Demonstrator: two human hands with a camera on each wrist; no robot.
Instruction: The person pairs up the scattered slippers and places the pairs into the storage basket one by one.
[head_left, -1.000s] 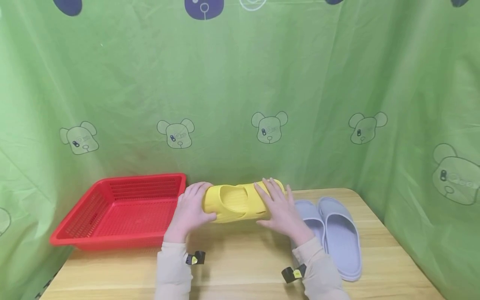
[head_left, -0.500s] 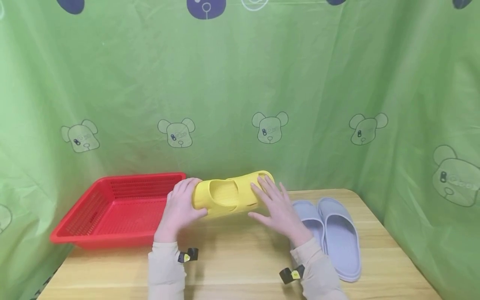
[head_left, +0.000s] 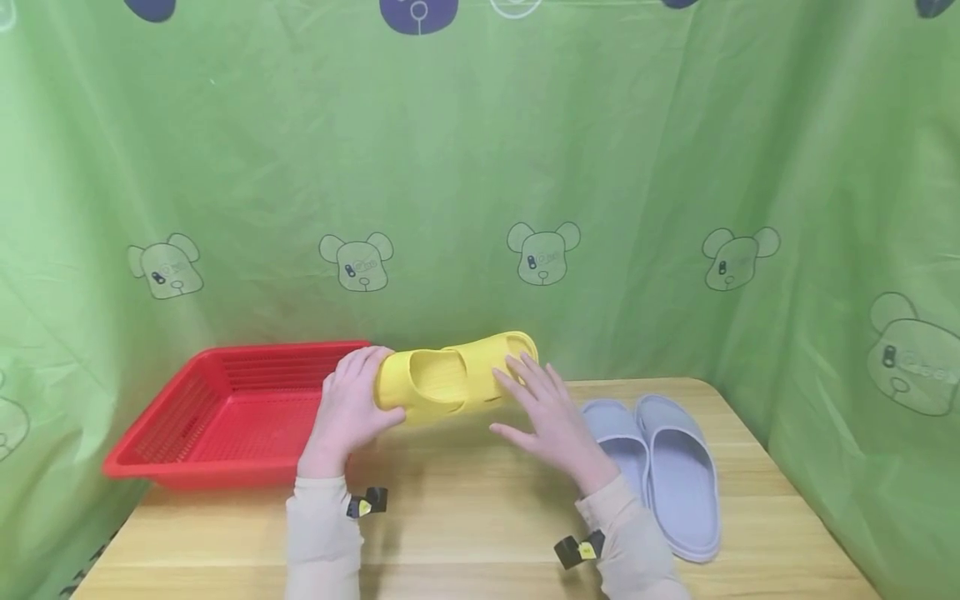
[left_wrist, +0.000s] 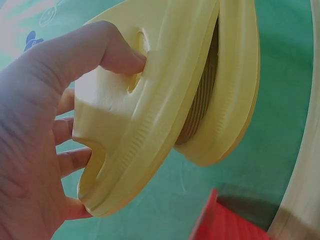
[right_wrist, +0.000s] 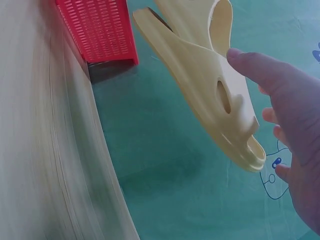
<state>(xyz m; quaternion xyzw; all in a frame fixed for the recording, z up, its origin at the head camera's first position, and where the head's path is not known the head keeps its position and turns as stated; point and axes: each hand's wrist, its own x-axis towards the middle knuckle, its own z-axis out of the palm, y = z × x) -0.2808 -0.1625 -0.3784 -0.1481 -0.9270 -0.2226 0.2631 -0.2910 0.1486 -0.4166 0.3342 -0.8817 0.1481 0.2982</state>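
A pair of yellow slippers [head_left: 480, 375], fitted together toe against heel, hangs above the table in the head view. My left hand [head_left: 347, 404] grips their left end, its thumb bent onto a slotted upper in the left wrist view and the fingers behind. At the other end, my right hand [head_left: 553, 425] is spread with fairly straight fingers. Its fingertips overlap the slippers in the head view. In the right wrist view the thumb lies beside the slipper upper [right_wrist: 240, 100], and whether the other fingers touch is hard to tell.
A red plastic basket [head_left: 225, 477] stands at the table's left, beside my left hand. On the right lies a pair of grey-blue slippers [head_left: 686, 500], one partly behind my right forearm. A green curtain [head_left: 450, 167] surrounds the wooden table [head_left: 465, 533].
Both hands and the yellow slippers have shifted left and slightly up, towards the basket. The slippers' right end has tilted higher, and the right hand's fingers now cover less of it.
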